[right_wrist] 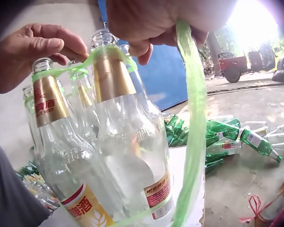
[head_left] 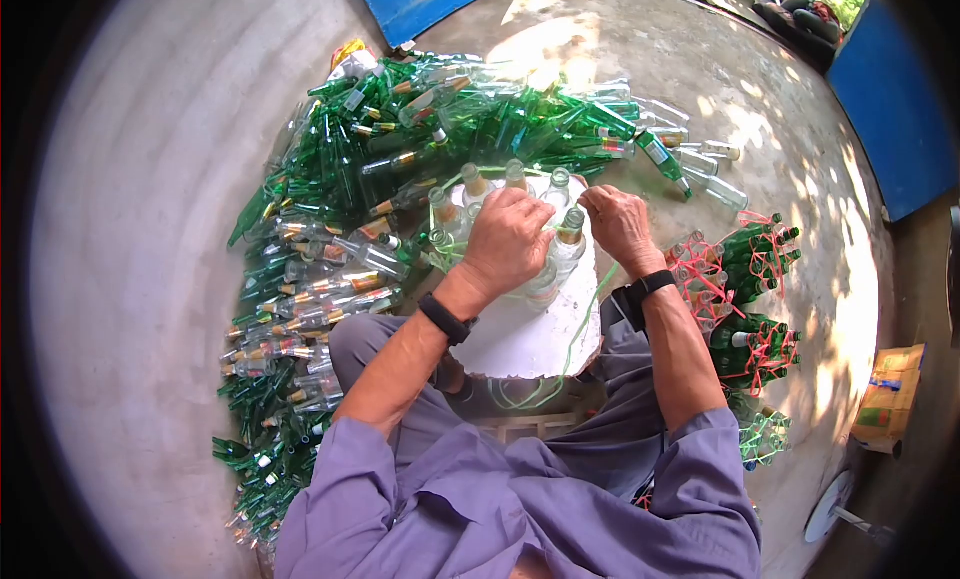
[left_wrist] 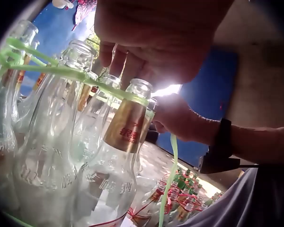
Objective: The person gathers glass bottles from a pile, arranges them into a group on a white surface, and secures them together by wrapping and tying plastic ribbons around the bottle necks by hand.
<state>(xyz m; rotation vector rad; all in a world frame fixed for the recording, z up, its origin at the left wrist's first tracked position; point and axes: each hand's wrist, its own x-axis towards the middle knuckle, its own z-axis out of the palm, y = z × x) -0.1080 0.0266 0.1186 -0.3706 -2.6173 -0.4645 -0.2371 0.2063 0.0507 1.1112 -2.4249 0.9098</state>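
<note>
Several clear glass beer bottles (right_wrist: 128, 123) with gold neck labels stand in a cluster on a white board (head_left: 500, 344). Green plastic strap (left_wrist: 61, 72) runs around their necks. My right hand (head_left: 622, 229) pinches a length of this strap (right_wrist: 195, 109), which hangs down beside the bottles in the right wrist view. Across the cluster, my left hand (head_left: 508, 237) reaches over the bottle tops, its thumb and fingers extended near the necks in the right wrist view. Part of the left fingertips is hidden behind the bottles.
Loose green and clear bottles (head_left: 340, 159) lie heaped on the floor ahead and to the left. Bottles bundled with red strap (head_left: 700, 269) stand at the right. A yellow-brown bag (head_left: 888, 394) and blue doors (head_left: 895, 119) are farther right.
</note>
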